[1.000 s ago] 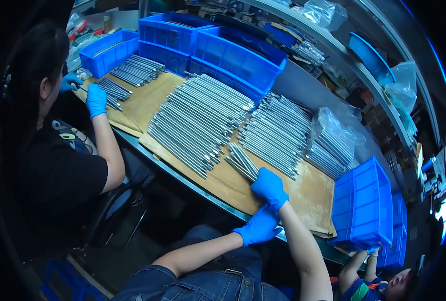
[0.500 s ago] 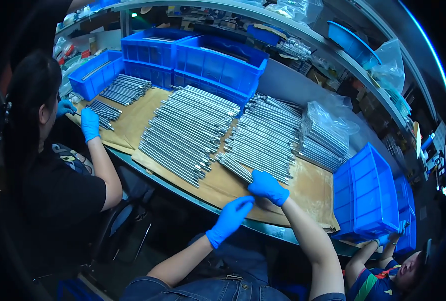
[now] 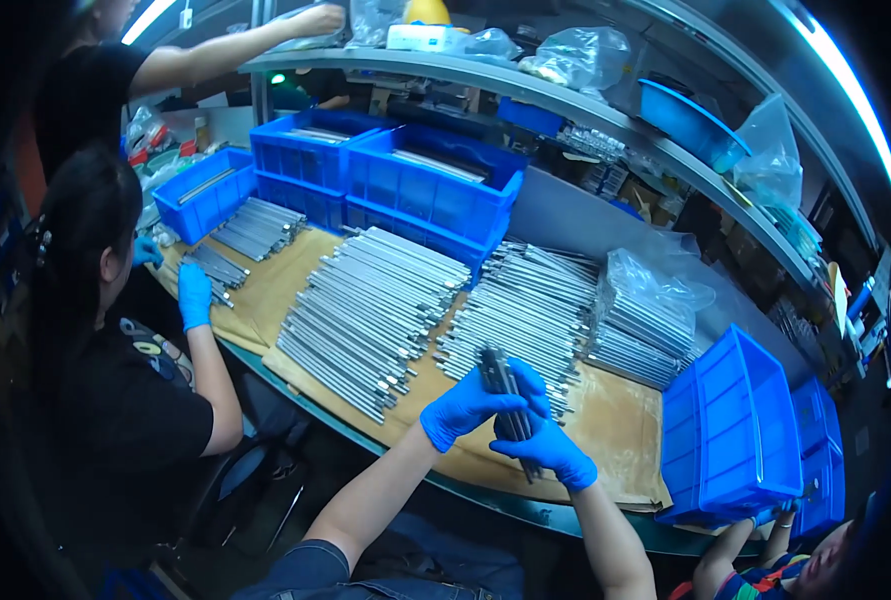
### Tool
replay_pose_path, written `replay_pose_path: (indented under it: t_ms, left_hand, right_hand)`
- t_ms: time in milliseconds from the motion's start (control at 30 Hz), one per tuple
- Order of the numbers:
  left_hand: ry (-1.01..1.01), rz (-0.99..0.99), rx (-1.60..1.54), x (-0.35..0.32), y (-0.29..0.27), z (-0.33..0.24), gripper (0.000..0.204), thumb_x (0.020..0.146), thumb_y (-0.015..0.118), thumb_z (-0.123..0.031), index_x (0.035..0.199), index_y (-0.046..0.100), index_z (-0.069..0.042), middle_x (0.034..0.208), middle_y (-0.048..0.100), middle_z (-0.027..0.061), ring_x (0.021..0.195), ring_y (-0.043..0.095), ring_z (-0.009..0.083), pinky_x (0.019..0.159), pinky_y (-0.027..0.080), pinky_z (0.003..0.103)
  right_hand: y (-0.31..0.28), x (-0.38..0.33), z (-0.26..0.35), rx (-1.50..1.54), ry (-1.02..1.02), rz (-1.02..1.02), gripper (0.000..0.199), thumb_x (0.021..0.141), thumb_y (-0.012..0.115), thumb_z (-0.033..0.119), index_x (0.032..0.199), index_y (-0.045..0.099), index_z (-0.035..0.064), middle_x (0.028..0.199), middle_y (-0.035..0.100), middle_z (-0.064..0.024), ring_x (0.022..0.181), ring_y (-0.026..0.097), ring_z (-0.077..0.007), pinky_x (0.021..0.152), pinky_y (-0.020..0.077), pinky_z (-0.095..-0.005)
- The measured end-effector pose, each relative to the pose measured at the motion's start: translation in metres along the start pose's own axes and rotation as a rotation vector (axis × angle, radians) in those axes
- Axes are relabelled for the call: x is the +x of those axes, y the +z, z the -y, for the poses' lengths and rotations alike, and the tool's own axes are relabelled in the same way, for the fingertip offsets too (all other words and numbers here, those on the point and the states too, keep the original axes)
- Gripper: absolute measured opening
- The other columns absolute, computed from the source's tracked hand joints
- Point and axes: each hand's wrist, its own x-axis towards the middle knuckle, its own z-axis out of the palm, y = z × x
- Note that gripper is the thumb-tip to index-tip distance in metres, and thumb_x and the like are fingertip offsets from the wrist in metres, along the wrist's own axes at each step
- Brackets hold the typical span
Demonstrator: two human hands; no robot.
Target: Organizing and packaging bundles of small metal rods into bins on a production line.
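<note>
A small bundle of metal rods (image 3: pixel 495 368) stands tilted above the table's front edge, in both my blue-gloved hands. My left hand (image 3: pixel 462 408) is closed around it from the left. Lower down, my right hand (image 3: pixel 553 450) grips the same bundle from the right. Behind my hands a wide pile of silvery rods (image 3: pixel 525 315) lies on brown paper (image 3: pixel 615 430). Another broad row of rods (image 3: pixel 365 310) lies to the left of it. The fingers partly cover the bundle's middle.
Blue bins (image 3: pixel 435 195) stand stacked at the back, and more bins (image 3: pixel 730 430) at the right. Clear plastic (image 3: pixel 655 285) partly covers a rod stack. A co-worker's gloved hand (image 3: pixel 194 295) touches rods at the left. A metal shelf (image 3: pixel 565 95) spans above.
The rod bundle, earlier low over the paper in my right hand, is now raised and more upright. My left hand has moved up and closed around it. The view has shifted slightly.
</note>
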Motion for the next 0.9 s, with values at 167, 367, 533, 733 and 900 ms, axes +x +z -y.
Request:
replay_pose_path:
  t_ms: [167, 367, 533, 733, 900]
  left_hand:
    - [-0.232, 0.029, 0.489, 0.03, 0.039, -0.002, 0.036, 0.071, 0.074, -0.008, 0.103, 0.058, -0.001, 0.095, 0.063, 0.0079, 0.096, 0.06, 0.0165, 0.086, 0.047, 0.032]
    - [-0.316, 0.077, 0.437, 0.045, 0.049, 0.016, 0.035, 0.073, 0.072, -0.005, 0.106, 0.061, -0.001, 0.093, 0.065, 0.0078, 0.092, 0.061, 0.0155, 0.085, 0.048, 0.029]
    - [-0.366, 0.044, 0.511, 0.048, 0.055, 0.015, 0.035, 0.074, 0.07, -0.004, 0.107, 0.059, 0.0, 0.088, 0.064, 0.0065, 0.085, 0.061, 0.0131, 0.081, 0.049, 0.028]
    - [-0.4, 0.231, 0.532, 0.05, 0.046, 0.005, 0.04, 0.07, 0.07, -0.004, 0.109, 0.06, -0.002, 0.089, 0.065, 0.007, 0.085, 0.061, 0.0133, 0.081, 0.048, 0.028]
    - [-0.473, 0.344, 0.446, 0.051, 0.039, 0.001, 0.042, 0.067, 0.071, -0.006, 0.108, 0.061, -0.003, 0.09, 0.065, 0.0067, 0.085, 0.06, 0.0143, 0.08, 0.048, 0.028]
  right_hand:
    - [-0.011, -0.01, -0.021, -0.012, -0.073, -0.127, 0.046, 0.068, 0.079, 0.017, 0.106, 0.056, 0.0047, 0.088, 0.059, -0.0042, 0.091, 0.054, -0.014, 0.079, 0.0459, -0.0293]
    - [-0.023, -0.018, -0.036, 0.004, -0.157, -0.185, 0.042, 0.071, 0.076, 0.016, 0.107, 0.057, 0.0064, 0.1, 0.06, -0.0059, 0.091, 0.057, -0.0169, 0.081, 0.0468, -0.0319]
    - [-0.01, -0.023, -0.051, 0.166, -0.057, -0.087, 0.031, 0.075, 0.072, 0.015, 0.102, 0.059, 0.0054, 0.095, 0.061, -0.0056, 0.092, 0.058, -0.0164, 0.082, 0.0474, -0.0318]
    - [0.007, -0.023, -0.08, 0.201, 0.024, -0.167, 0.036, 0.076, 0.07, 0.011, 0.107, 0.053, 0.0053, 0.098, 0.057, -0.0055, 0.094, 0.056, -0.0157, 0.083, 0.0459, -0.0319]
    - [0.011, -0.021, -0.084, 0.249, -0.08, -0.179, 0.046, 0.077, 0.068, 0.011, 0.116, 0.045, 0.0047, 0.102, 0.055, -0.0074, 0.096, 0.055, -0.0177, 0.084, 0.0454, -0.0322]
